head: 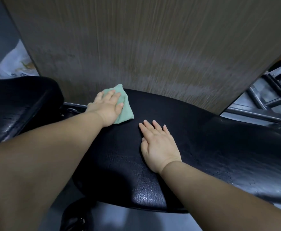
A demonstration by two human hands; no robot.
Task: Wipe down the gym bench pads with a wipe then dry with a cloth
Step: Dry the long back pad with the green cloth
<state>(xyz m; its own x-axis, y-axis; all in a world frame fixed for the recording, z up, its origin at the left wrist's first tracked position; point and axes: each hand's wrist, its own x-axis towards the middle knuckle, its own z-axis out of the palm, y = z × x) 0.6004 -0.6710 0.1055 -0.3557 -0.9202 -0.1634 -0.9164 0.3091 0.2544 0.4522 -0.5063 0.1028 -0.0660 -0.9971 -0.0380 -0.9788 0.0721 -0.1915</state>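
The left hand [109, 108], its grip open with fingers straight, presses a folded green cloth [126, 106] flat under its palm onto the black bench pad [219, 147]. To the right of that grip and nearer the viewer, the right hand [159, 144] rests flat on the same pad, fingers straight, holding nothing. A wooden panel [153, 47] stands just beyond the cloth
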